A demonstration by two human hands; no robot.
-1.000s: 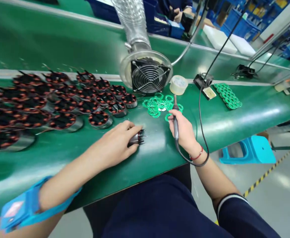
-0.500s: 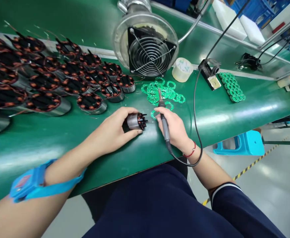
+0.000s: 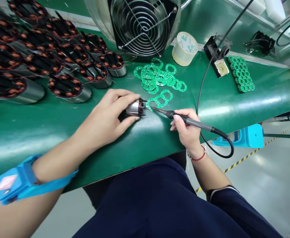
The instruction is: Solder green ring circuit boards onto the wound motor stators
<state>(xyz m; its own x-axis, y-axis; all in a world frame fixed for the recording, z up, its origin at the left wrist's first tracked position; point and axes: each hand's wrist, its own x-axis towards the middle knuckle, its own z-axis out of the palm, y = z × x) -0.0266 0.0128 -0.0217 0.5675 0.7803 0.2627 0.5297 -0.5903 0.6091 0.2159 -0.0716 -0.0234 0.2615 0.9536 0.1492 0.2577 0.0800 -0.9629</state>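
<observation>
My left hand (image 3: 112, 115) is closed round a motor stator (image 3: 133, 108), a short metal cylinder lying on its side on the green bench. Its end with black prongs and copper windings faces right. Between thumb and fingers my right hand (image 3: 186, 127) grips a soldering iron (image 3: 196, 124), pen-like, its tip pointing left close to the prongs. Whether the tip touches them I cannot tell. Just behind the tip lie a few green ring-shaped circuit boards (image 3: 163, 97), and a loose heap of the same rings (image 3: 157, 77) spreads farther back.
Many upright stators (image 3: 65, 87) crowd the left of the bench. A fan (image 3: 145, 28) stands at the back, beside a tape roll (image 3: 184, 49). Farther right are a soldering iron stand (image 3: 216, 58) and a green board panel (image 3: 241, 72). The iron's cable (image 3: 201, 89) crosses the right side.
My right hand has moved right and turned the soldering iron, so its tip now points left at the stator. My left hand still holds the stator. The view has shifted closer.
</observation>
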